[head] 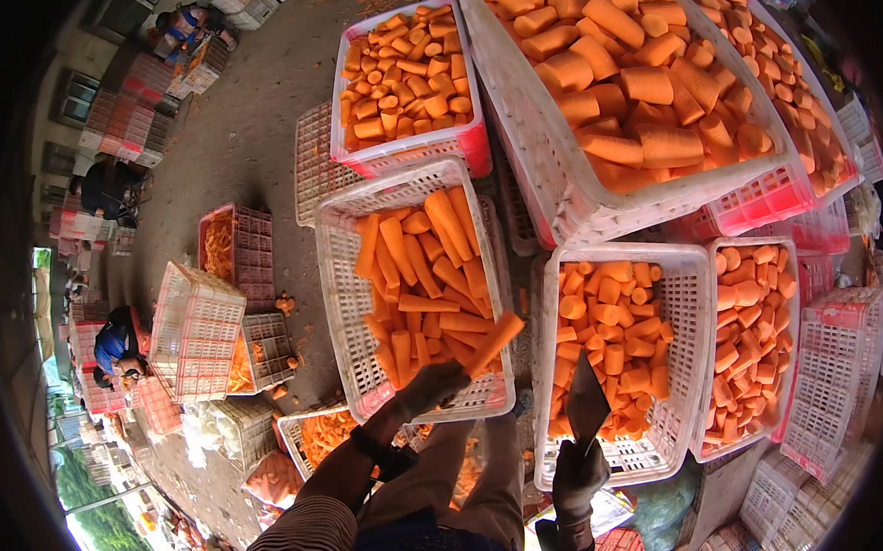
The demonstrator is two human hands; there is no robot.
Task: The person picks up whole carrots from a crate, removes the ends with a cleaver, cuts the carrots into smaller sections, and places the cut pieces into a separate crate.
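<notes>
My left hand (pixel 434 390) grips the lower end of a peeled carrot (pixel 495 343), whose other end points up and right. It is over the near part of a white plastic crate (pixel 332 274) of long peeled carrots. A knife with a broad dark blade (pixel 587 400) is in my right hand (pixel 579 470), its tip pointing up. The blade overlaps the left part of a second white crate (pixel 688 338), which holds short cut carrot pieces (pixel 616 305). Both hands appear to be gloved. The knife and the carrot are apart.
A large crate (pixel 557 170) of thick carrot pieces stands at the upper right. More carrot crates stand behind (pixel 336 94) and at the right (pixel 791 350). Crates of orange peelings (pixel 287 424) lie low at the left. Several people work at the far left, one in blue (pixel 115 342).
</notes>
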